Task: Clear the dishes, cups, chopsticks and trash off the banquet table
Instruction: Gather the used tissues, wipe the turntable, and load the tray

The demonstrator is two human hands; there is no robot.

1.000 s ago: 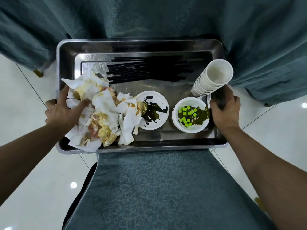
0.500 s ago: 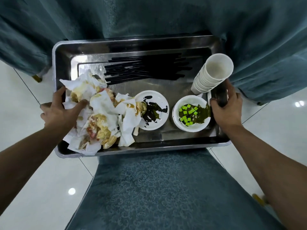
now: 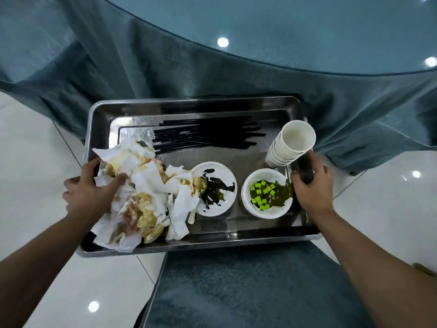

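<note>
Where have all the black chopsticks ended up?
In the head view, the black chopsticks lie bundled along the far side of the metal tray, between the soiled napkins on the left and the stacked cups on the right.

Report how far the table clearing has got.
Done: chopsticks, stacked cups, two dirty bowls and soiled napkins lie in the metal tray. In hand: both hands, left and right, grip its ends. Left: carrying it off; the visible tabletop looks bare.
</note>
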